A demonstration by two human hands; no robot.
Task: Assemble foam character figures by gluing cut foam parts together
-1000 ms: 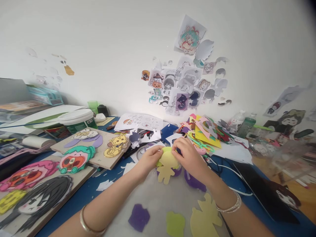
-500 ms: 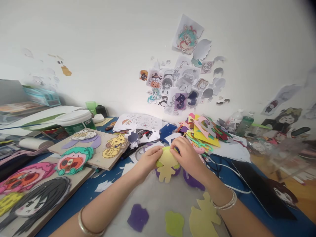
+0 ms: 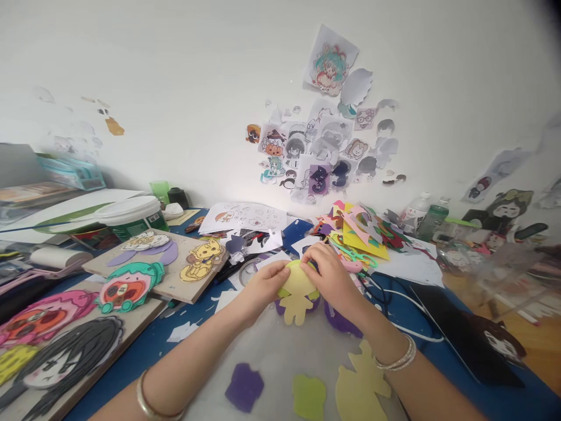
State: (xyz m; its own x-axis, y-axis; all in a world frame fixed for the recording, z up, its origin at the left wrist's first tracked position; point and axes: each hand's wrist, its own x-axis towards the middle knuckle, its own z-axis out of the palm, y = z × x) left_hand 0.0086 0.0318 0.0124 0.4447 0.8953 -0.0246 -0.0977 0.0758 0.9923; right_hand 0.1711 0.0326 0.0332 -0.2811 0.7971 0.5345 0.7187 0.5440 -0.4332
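Observation:
Between both hands is a pale yellow doll-shaped cutout (image 3: 297, 307) with a round head and short limbs. My left hand (image 3: 268, 285) pinches the left edge of its head, and my right hand (image 3: 329, 278) pinches the right edge. A lime-green layer shows around the head, and some purple lies behind the body; whether they are joined cannot be seen. Beneath my right hand lies a purple piece (image 3: 340, 320). Nearer on the grey mat (image 3: 210, 374) rest a purple cutout (image 3: 244, 387), a lime-green cutout (image 3: 309, 397) and a larger pale yellow cutout (image 3: 362, 389).
Painted figures lie on boards (image 3: 199, 292) at the left, by a white-lidded tub (image 3: 129, 210). Coloured scraps (image 3: 357, 225) and green-handled scissors (image 3: 357, 255) sit behind my hands. At the right are a white cable (image 3: 416, 334), a black panel (image 3: 467, 339) and bottles (image 3: 433, 219).
The doll-shaped cutout now sits a little more squarely over the green layer, with less green showing at the left. Both hands keep their pinch. The view has shifted slightly.

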